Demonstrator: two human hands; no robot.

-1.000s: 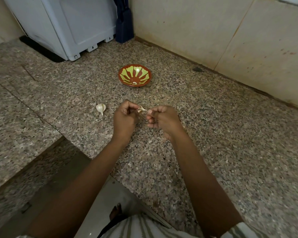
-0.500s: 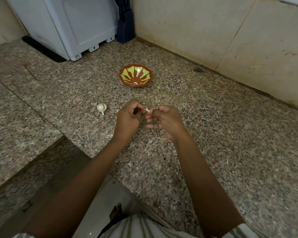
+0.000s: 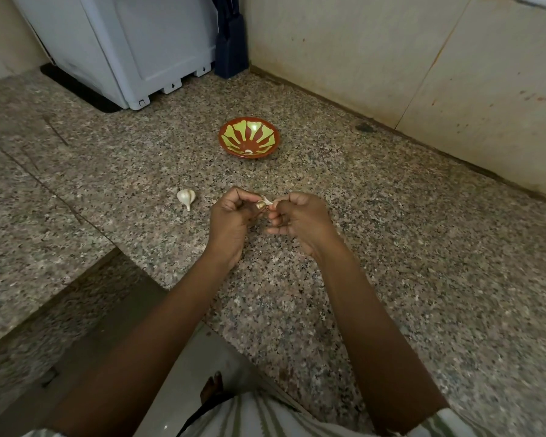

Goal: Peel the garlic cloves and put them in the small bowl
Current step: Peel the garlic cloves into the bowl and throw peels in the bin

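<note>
Far left, back: white appliance (image 3: 133, 48) on the counter (image 3: 391, 247), with a dark block (image 3: 230, 52) just beside its right side, in the corner against the wall (image 3: 360, 58).

Bulb (image 3: 186, 197) lies on the counter left of the hands, near the left hand but not touching it, pointed end toward the camera.

Left hand (image 3: 230, 216): fingers curled in, thumb and fingertips pinching the clove (image 3: 263, 203). The clove sits between the two hands, held above the counter; a pale tip sticks out toward the right and the rest is hidden by fingers. Can't tell how much skin is on it.

Bowl (image 3: 267, 134): red with green pattern, upright on the counter behind the hands, well apart from them. One small pale piece (image 3: 248, 151) sits inside, at the near edge.

Right hand (image 3: 300, 219): fingers curled, thumb and forefinger pinching the clove's pale tip. The two hands are close together, meeting at the clove.

Bottom edge: striped clothing (image 3: 265, 417) and a bare foot (image 3: 212, 389) on the floor below the counter edge.
</note>
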